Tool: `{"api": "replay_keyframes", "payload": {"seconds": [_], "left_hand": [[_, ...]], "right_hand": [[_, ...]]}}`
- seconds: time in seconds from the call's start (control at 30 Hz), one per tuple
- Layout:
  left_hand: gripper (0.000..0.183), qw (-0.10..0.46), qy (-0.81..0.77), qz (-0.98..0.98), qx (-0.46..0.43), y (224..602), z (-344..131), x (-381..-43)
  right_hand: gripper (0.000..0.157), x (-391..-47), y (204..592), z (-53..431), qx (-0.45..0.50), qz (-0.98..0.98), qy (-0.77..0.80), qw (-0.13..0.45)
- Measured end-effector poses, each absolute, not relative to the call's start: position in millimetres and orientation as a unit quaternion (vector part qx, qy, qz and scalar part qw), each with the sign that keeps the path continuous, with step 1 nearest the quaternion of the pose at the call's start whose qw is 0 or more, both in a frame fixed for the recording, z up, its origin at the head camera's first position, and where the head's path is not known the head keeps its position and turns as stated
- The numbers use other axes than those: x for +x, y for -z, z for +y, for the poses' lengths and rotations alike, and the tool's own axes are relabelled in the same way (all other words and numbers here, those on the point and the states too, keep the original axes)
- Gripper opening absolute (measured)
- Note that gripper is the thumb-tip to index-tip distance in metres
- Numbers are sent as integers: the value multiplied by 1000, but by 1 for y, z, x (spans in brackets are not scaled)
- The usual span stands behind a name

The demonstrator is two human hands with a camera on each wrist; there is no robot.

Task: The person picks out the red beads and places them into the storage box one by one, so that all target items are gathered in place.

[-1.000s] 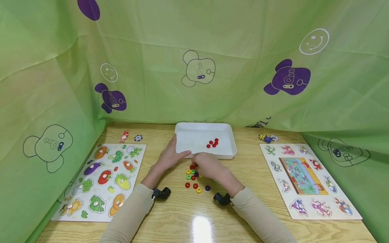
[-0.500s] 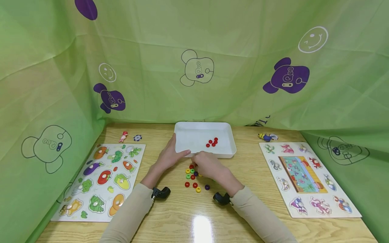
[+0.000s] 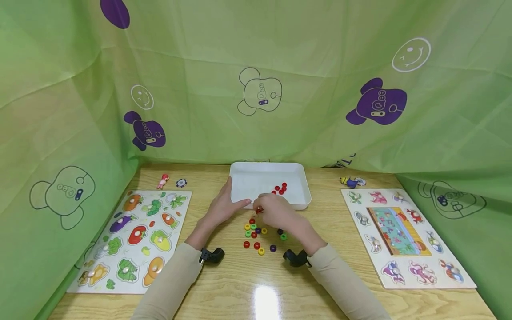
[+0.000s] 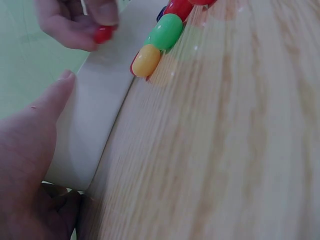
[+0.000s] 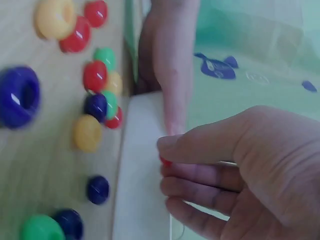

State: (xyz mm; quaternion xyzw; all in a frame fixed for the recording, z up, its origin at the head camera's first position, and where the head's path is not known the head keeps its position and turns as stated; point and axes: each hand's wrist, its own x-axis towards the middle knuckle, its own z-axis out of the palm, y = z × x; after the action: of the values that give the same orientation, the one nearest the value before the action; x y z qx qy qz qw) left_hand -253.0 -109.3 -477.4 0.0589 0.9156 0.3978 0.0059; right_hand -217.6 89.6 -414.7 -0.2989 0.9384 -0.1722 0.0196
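Observation:
A white tray [image 3: 252,180] stands at the back middle of the table with several red beads [image 3: 284,184] inside, towards the right. My left hand [image 3: 222,206] holds its front left corner, the thumb lying along the front wall. Between thumb and fingertips my right hand [image 3: 278,213] pinches a red bead [image 5: 165,161], just above the front wall in the left wrist view. In front of the tray lie several loose beads in red, yellow, green and purple, among them a yellow bead [image 3: 261,251] and a purple bead [image 3: 273,248].
A vegetable puzzle board [image 3: 132,238] lies at the left, a sea-animal puzzle board [image 3: 404,240] at the right. Small figures [image 3: 162,181] and a round chip [image 3: 181,182] sit at the back. A green curtain [image 3: 212,120] encloses the table's back and sides.
My right hand has lifted a red bead off the table and moved up towards the tray, uncovering beads near its former place. My left hand stays at the tray's corner.

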Motion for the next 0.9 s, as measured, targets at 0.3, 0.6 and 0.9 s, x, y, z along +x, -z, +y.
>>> {"api": "replay_keyframes", "payload": {"seconds": [0.3,0.6,0.9], "left_hand": [[115,7,-405,912,60,479,-109,-254],[114,1,-411,910,62,481,-109,-252],[112,-6,-407,912,54,481,-108,-254]], "right_hand": [[11,-248,418,103,-236,934,268,-11],[4,-272,440,103,-134,935,324,56],[5,-290,448,104,-115,938,325,29]]}}
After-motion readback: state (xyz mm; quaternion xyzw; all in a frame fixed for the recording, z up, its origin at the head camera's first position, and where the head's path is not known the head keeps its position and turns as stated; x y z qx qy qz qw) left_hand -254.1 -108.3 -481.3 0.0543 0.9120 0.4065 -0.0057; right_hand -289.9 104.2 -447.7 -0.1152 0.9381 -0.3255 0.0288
